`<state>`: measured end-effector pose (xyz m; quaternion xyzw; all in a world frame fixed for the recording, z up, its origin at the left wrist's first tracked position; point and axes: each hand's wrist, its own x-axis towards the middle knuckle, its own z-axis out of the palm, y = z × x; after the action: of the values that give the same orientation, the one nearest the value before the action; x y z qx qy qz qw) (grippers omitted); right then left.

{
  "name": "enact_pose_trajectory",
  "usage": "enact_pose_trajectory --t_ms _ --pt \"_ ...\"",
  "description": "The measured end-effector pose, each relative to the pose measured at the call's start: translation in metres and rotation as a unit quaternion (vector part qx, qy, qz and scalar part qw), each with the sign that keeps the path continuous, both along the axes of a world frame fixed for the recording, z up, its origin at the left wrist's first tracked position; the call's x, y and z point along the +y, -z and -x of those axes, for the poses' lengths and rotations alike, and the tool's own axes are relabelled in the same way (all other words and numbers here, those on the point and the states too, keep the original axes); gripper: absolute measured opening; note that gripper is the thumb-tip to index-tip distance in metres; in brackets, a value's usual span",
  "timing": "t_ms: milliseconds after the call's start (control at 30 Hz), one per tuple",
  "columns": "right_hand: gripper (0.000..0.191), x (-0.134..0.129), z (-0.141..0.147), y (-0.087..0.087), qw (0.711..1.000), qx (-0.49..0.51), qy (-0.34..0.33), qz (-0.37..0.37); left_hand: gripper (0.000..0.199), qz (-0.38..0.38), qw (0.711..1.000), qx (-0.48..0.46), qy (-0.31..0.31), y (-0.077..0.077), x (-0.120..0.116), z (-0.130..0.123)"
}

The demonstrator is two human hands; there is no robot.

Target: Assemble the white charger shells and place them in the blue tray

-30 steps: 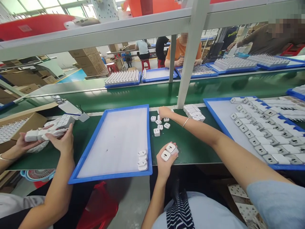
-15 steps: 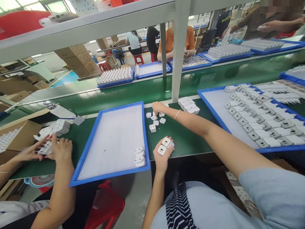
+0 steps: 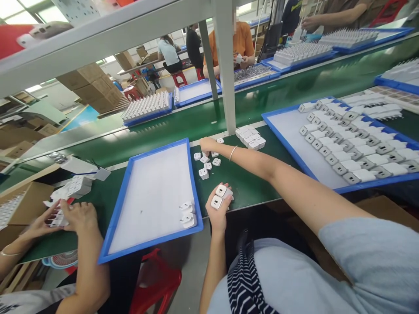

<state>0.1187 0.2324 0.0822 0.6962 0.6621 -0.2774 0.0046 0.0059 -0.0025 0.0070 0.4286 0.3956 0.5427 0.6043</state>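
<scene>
My left hand [image 3: 217, 214] is closed around white USB charger heads [image 3: 220, 196], their port faces turned up, close to the table's front edge. Stretched out across the green bench, my right hand [image 3: 207, 145] has its fingers bent downward at the far side of a loose group of white charger heads [image 3: 208, 166]. Whatever lies between those fingertips is hidden. Left of this group is a blue-rimmed tray [image 3: 193, 174], with white charger pieces [image 3: 187, 214] in its near right corner.
A stack of charger heads [image 3: 250, 138] stands by the metal post [image 3: 225, 78]. On the right, another blue tray [image 3: 288, 144] holds rows of chargers. At left, a co-worker's hands [image 3: 78, 216] handle white parts beside a cardboard box [image 3: 31, 203]. A shelf beam crosses above.
The whole view has shifted a little, so the bench things appear farther left. My left hand keeps its hold on the charger heads; my right hand stays down by the loose group.
</scene>
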Motion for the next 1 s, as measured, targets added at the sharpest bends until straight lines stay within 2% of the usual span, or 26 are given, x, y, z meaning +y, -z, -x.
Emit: enact_pose_trajectory --t_ms 133,233,333,467,567,667,733,833,1000 --pt "0.027 -0.005 -0.015 -0.015 0.992 0.119 0.034 -0.010 0.050 0.002 1.000 -0.002 -0.006 0.001 -0.001 0.000" --pt "0.020 -0.023 -0.034 -0.028 0.964 0.260 0.049 -0.029 0.051 0.004 1.000 -0.019 -0.006 0.001 0.000 0.002" --pt "0.031 -0.064 -0.047 -0.032 0.899 0.432 0.066 -0.025 0.047 0.006 0.999 -0.048 0.003 -0.004 -0.001 0.004" --pt "0.038 -0.142 -0.046 -0.018 0.772 0.623 0.119 0.044 0.043 -0.058 0.997 -0.059 -0.009 -0.019 -0.008 0.000" --pt "0.043 -0.192 -0.039 -0.003 0.684 0.704 0.152 0.116 0.041 -0.131 0.991 -0.010 -0.009 -0.031 -0.016 -0.004" --pt "0.046 -0.223 -0.037 0.004 0.616 0.749 0.167 0.176 0.042 -0.177 0.981 0.042 0.060 -0.039 -0.018 -0.003" --pt "0.045 -0.234 -0.039 0.004 0.584 0.767 0.173 0.201 0.044 -0.210 0.967 0.073 0.126 -0.042 -0.016 0.000" --pt "0.042 -0.243 -0.041 0.004 0.554 0.781 0.175 0.229 0.045 -0.244 0.944 0.104 0.195 -0.047 -0.013 0.003" --pt "0.044 -0.252 -0.043 0.011 0.519 0.792 0.160 0.279 0.046 -0.242 0.936 0.100 0.237 -0.055 -0.015 0.002"
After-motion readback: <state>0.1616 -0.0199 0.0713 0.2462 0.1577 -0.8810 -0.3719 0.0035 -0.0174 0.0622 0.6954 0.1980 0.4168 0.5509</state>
